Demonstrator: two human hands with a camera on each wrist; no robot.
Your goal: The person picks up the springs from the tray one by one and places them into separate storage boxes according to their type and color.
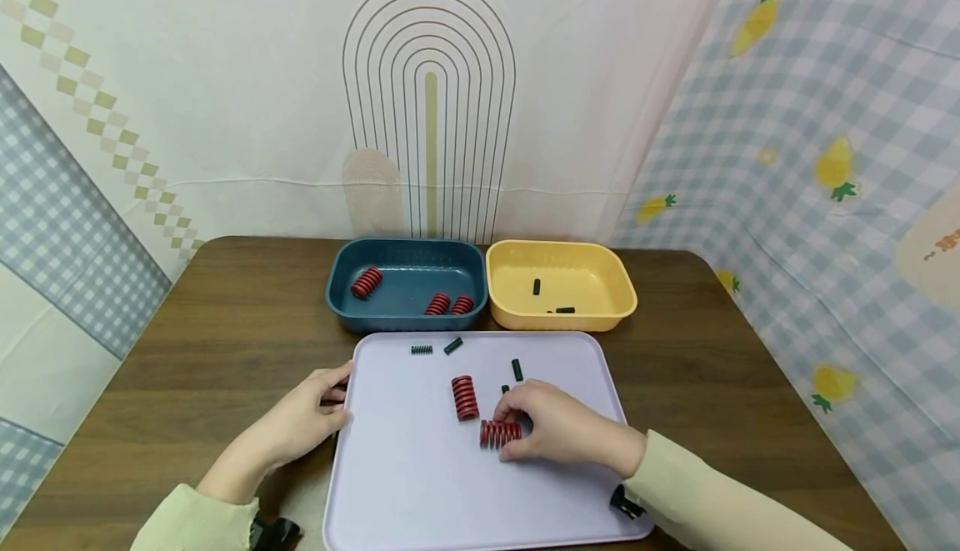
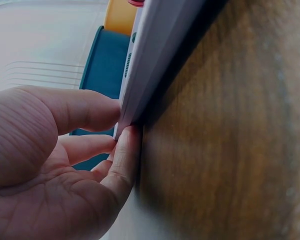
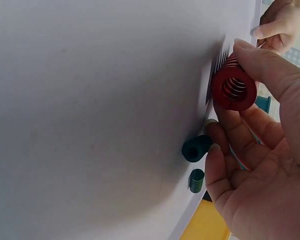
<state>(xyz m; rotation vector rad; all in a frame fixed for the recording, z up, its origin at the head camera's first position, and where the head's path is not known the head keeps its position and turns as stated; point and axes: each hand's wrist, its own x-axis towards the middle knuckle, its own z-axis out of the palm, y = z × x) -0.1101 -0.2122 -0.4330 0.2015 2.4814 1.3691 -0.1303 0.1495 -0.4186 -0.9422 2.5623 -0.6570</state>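
My right hand (image 1: 558,426) pinches a thick red coil spring (image 1: 499,434) that lies sideways over the white tray (image 1: 405,484). In the right wrist view, thumb and fingers are on either side of this red spring (image 3: 234,89). Another red spring (image 1: 465,398) lies just beyond it. Two small dark green springs are near the right hand, one (image 1: 517,369) in plain sight and one (image 1: 506,389) partly hidden by the fingers. My left hand (image 1: 296,418) holds the tray's left edge; in the left wrist view the thumb and fingertips meet the tray rim (image 2: 145,70).
A blue bin (image 1: 405,323) with several red springs stands behind the tray. Beside it is a yellow bin (image 1: 562,320) holding small dark springs. Two more small green springs, one (image 1: 422,350) left of the other (image 1: 453,345), lie near the tray's far edge. Beneath is a wooden table (image 1: 720,384).
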